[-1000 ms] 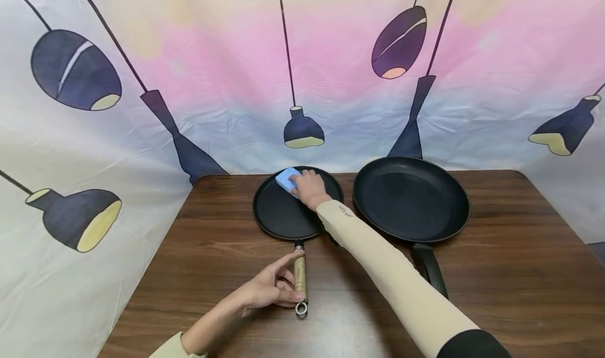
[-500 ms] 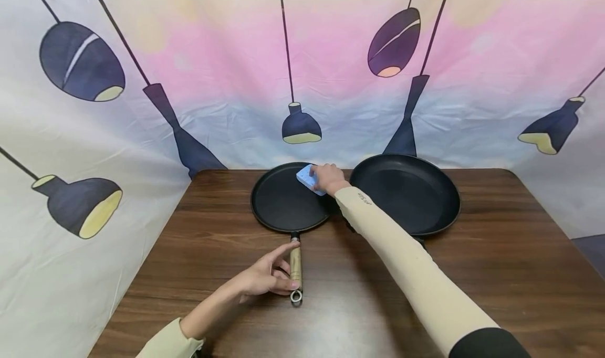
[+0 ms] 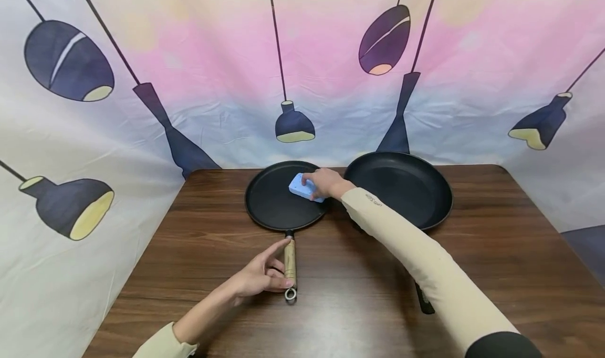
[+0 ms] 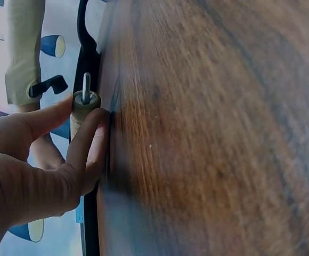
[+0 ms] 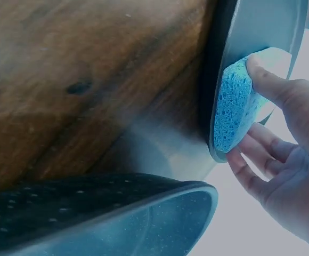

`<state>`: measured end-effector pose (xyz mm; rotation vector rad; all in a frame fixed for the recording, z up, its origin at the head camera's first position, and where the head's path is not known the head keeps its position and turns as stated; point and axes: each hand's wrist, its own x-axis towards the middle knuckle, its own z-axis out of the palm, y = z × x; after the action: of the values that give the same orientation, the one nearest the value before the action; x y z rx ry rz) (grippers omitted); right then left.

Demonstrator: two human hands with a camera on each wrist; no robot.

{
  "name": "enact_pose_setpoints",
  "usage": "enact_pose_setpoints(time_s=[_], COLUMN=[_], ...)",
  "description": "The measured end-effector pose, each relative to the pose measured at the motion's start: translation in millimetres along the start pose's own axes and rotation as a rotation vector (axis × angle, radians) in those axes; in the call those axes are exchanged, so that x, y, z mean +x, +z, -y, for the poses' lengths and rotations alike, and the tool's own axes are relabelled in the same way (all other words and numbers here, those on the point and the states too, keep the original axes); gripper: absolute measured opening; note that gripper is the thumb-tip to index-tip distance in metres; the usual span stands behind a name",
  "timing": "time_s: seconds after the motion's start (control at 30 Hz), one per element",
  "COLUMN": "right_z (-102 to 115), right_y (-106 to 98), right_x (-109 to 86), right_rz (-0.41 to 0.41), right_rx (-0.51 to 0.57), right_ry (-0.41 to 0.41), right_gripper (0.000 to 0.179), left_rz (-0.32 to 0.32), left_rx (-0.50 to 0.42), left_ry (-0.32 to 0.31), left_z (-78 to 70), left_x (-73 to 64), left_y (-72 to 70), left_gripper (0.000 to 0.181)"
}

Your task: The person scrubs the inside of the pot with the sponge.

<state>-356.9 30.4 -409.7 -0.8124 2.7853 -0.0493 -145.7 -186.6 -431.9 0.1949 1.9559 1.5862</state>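
Note:
A flat black griddle pan (image 3: 271, 203) lies toward the back of the table, its wooden handle (image 3: 290, 261) pointing to the front. My left hand (image 3: 257, 274) grips that handle from the left side, thumb near the ring end and index finger stretched toward the pan. In the left wrist view the fingers (image 4: 80, 144) and thumb pinch the handle close to its metal ring (image 4: 87, 88). With my right hand (image 3: 328, 183) I hold a blue sponge (image 3: 302, 186) on the right part of the cooking surface. The right wrist view shows the porous sponge (image 5: 233, 109) between thumb and fingers.
A deeper black frying pan (image 3: 402, 190) stands just right of the griddle pan, its dark handle (image 3: 424, 297) partly under my right sleeve (image 3: 416, 248). The wooden table (image 3: 222, 232) ends at a cloth backdrop (image 3: 227, 85) printed with lamps.
The sponge in my right hand has moved right across the griddle pan, then slightly toward the front. My left hand keeps its grip on the handle. The head view has shifted a little.

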Motion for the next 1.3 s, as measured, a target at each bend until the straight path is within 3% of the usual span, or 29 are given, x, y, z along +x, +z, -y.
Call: enact_pose_setpoints(time_s=[0.37,0.7,0.9,1.13,1.3], right_z=[37,83,76,71,65], right_y=[9,10,15,20,20], right_x=[-19.8,-3.4,1.9,-7.5,-16.6], right_rz=[-0.003,-0.041,-0.041,-0.092,-0.08], right_rx=[-0.087,-0.05,0.014,0.025,0.025], right_ry=[-0.155,-0.214,-0.18,-0.245,-0.277], right_gripper=[0.045,0.042,0.043,0.046,0.045], left_rz=[-0.005,0.0,0.016,0.031,0.045], left_rx=[-0.043,-0.045,-0.05,0.006,0.027], left_ry=[-0.003,-0.016,-0.031,-0.025,-0.026], left_z=[4.9,7.9,7.2,1.7,-0.5], left_x=[-0.5,2.7,5.6,5.4,6.7], left_y=[-1.5,-6.8,-6.4,-10.4,-8.1], left_gripper=[0.102,0.104,0.103,0.102,0.103])
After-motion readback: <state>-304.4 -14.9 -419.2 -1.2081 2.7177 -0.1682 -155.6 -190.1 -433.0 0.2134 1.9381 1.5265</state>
